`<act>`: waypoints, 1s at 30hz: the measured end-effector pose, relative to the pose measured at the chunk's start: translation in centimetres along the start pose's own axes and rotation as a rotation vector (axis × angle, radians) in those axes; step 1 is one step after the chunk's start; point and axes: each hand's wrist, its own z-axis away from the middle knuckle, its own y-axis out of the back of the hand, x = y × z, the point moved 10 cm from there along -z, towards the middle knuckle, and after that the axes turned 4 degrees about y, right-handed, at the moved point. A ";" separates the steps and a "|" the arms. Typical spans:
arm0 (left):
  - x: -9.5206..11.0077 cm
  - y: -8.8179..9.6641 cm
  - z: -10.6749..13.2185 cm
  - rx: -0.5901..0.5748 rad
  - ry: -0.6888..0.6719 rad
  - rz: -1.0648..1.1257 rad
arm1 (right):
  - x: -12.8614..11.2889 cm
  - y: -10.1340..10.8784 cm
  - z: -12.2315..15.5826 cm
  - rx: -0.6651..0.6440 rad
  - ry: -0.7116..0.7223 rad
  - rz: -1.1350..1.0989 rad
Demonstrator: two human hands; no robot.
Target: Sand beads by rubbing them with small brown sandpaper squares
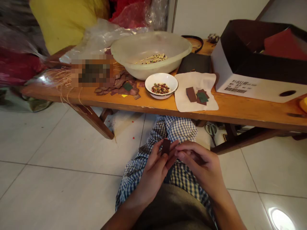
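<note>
Over my lap, my left hand pinches a small dark brown rectangular piece, thumb on its lower end. Close by on the right, my right hand has thumb and forefinger pressed together at the left fingertips; whatever they pinch is too small to make out. On the bench in front, a white cloth-like sheet carries several similar brown pieces and a dark green piece. Left of it, a small white bowl holds multicoloured beads.
The wooden bench bears a large pale basin with strung beads, a pile of brown scraps, loose pale strings and a white-and-black box. Scissors lie underneath. Plastic bags crowd the left.
</note>
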 end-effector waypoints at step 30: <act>-1.1 0.8 0.2 0.022 0.022 -0.467 | -2.4 -3.6 -0.1 -0.058 0.546 0.916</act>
